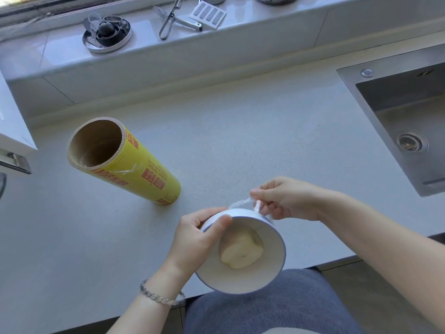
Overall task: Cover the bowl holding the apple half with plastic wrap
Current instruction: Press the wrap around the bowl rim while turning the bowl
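Observation:
A white bowl with a pale apple half inside is held tilted toward me over the counter's front edge. My left hand grips its far-left rim, thumb over the lip. My right hand pinches a twisted bunch of clear plastic wrap at the bowl's far rim. A thin film seems to lie across the bowl's mouth, though it is hard to make out. The yellow roll of plastic wrap lies on the counter to the left, its open cardboard end toward me.
A steel sink is set into the grey counter at the right. On the back ledge sit a round metal tray of small parts, tongs and a grater. My knee in grey cloth is below the bowl.

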Demonstrator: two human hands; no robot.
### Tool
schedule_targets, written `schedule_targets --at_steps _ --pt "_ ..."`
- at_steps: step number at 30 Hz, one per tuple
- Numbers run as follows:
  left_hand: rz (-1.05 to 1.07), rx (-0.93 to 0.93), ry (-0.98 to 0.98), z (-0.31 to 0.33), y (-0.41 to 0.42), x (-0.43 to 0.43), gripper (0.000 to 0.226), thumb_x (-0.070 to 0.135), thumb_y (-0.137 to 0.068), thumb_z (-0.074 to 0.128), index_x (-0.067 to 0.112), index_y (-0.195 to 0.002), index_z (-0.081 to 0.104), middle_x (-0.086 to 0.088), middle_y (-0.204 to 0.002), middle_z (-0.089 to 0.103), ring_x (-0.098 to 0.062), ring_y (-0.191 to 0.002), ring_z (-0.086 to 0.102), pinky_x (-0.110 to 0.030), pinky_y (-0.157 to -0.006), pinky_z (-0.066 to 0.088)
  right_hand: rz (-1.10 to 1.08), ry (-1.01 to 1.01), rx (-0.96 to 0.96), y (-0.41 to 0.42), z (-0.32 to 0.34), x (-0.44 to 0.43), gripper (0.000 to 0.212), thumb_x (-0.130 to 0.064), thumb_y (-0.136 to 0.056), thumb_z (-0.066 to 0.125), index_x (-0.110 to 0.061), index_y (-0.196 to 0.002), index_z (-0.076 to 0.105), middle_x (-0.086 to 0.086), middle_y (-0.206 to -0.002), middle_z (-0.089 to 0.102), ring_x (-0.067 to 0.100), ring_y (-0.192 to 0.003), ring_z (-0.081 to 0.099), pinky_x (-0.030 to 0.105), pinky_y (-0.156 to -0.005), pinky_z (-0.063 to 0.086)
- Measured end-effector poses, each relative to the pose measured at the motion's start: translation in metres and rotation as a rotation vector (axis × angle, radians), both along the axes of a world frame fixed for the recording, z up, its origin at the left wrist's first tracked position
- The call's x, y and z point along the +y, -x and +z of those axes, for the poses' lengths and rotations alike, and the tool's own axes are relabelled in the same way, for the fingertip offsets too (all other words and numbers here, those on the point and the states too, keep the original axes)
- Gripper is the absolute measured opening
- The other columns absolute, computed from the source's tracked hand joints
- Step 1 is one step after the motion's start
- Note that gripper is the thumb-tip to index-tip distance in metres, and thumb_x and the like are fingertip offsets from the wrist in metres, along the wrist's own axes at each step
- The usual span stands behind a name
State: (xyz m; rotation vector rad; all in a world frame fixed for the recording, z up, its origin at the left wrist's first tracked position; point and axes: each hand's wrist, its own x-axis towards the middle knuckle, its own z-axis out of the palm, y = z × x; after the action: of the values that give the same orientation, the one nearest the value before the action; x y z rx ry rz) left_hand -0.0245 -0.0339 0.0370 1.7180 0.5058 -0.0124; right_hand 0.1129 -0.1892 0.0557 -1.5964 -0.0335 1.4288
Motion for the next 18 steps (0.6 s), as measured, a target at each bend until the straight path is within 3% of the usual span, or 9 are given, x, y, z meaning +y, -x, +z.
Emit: schedule_targets --at_steps 5,9,14,18 --pt "-0.010 0.004 0.003 -0.001 0.000 0.001 0.035 0.057 -0.055 0.061 0.033 -0.079 0.071 0.027 -0.075 0.072 0.008 -0.073 0.065 -0.007 -0.065 0.047 0.118 0.069 0.175 -0.006 0.003 0.001 0.028 -0.032 -0.088 0.056 -0.006 -0.075 0.058 -0.001 -0.056 0.046 0.004 -0.043 0.039 0.011 -0.039 0.033" --pt "-0.031 0.001 0.011 0.000 -0.001 0.000 0.036 0.056 -0.055 0.062 0.031 -0.080 0.071 0.026 -0.074 0.072 0.007 -0.072 0.065 -0.007 -0.064 0.047 0.208 0.103 0.169 -0.008 0.006 0.006 0.035 -0.045 -0.076 0.061 -0.011 -0.076 0.066 -0.006 -0.051 0.043 0.003 -0.042 0.036 0.011 -0.040 0.030" --pt "-0.065 0.010 -0.025 0.000 0.001 -0.002 0.024 0.051 -0.056 0.066 0.039 -0.076 0.068 0.029 -0.072 0.070 0.010 -0.070 0.063 -0.006 -0.062 0.046 0.149 0.073 0.139 -0.001 -0.002 0.008 0.020 -0.028 -0.081 0.064 -0.014 -0.066 0.063 -0.007 -0.045 0.046 0.002 -0.038 0.040 0.015 -0.047 0.031" --pt "-0.052 -0.008 0.000 -0.002 0.005 -0.003 0.030 0.055 -0.055 0.062 0.037 -0.079 0.070 0.027 -0.076 0.072 0.007 -0.074 0.065 -0.009 -0.066 0.048 -0.038 0.076 -0.104 0.011 -0.014 0.011 0.028 -0.022 -0.081 0.065 -0.016 -0.056 0.055 -0.007 -0.038 0.041 0.006 -0.039 0.036 0.016 -0.044 0.026"
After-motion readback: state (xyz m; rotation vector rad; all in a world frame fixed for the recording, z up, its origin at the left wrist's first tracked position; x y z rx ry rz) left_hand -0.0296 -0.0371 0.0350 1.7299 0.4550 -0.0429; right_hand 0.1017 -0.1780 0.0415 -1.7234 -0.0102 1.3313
